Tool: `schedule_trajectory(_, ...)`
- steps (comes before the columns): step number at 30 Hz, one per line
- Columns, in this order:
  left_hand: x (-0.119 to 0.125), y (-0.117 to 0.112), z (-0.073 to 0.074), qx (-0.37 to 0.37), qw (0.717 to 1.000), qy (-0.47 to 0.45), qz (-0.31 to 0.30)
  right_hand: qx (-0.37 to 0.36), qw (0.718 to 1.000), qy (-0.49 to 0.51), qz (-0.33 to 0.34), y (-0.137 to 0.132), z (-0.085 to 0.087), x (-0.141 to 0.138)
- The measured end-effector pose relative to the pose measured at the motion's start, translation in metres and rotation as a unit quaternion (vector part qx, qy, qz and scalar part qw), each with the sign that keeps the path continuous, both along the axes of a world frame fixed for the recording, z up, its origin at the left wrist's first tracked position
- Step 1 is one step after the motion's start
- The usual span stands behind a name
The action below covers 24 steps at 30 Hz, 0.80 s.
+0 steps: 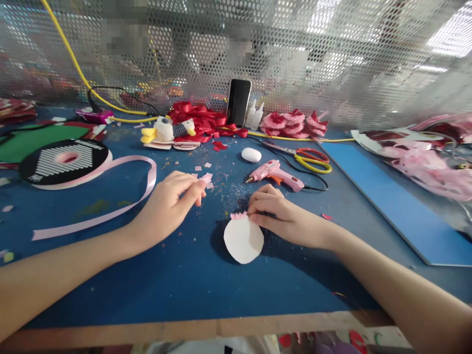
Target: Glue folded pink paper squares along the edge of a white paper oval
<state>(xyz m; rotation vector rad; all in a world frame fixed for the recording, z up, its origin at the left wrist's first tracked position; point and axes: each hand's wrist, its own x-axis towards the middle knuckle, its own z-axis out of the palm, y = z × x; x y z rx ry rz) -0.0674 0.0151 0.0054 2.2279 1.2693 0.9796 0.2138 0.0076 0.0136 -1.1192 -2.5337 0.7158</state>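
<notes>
A round white disc (244,242) with a short pink ruffle on its far edge is pinched in my right hand (278,214), just above the blue table. Farther left, the fingers of my left hand (173,201) are closed on a small piece of pink ribbon (207,179). Small pink squares (198,168) lie around those fingertips. Beyond my right hand rests a pink glue gun (276,174) on its side, its nozzle pointing left. A loose tail of pink ribbon (152,177) curls from a black-faced spool (66,162) to the left of my left hand.
Scissors (306,156) with red and yellow handles and a white oval object (251,155) lie past the glue gun. A phone (238,102) stands at the back beside red ribbon (195,118). A plush toy (167,129) is at back left, a blue board (391,196) at right.
</notes>
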Motion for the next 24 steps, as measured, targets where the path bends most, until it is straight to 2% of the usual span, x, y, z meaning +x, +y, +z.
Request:
schedule_trajectory(3,-0.006,0.016,-0.006,0.018,0.998,0.049,0.024,-0.007,1.0,0.006,0.021,-0.002,0.002,-0.002)
schedule_trajectory(6,-0.008,0.025,-0.013,0.053,0.991,0.117,0.026,0.028,0.999,-0.001,0.025,-0.002,0.001,-0.003)
schedule_trajectory(9,-0.006,0.026,-0.019,0.086,0.98,0.182,-0.003,0.098,0.995,0.008,-0.029,0.001,-0.003,-0.003)
schedule_trajectory(12,-0.004,0.023,-0.022,0.086,0.971,0.221,-0.016,0.144,0.986,0.032,-0.079,0.006,-0.004,-0.002)
schedule_trajectory(19,-0.004,0.027,-0.023,0.076,0.98,0.179,-0.044,0.166,0.976,0.076,-0.121,0.008,-0.004,-0.002)
schedule_trajectory(24,-0.005,0.031,-0.02,0.02,0.992,0.111,-0.049,0.154,0.974,0.082,-0.142,0.007,-0.004,-0.002)
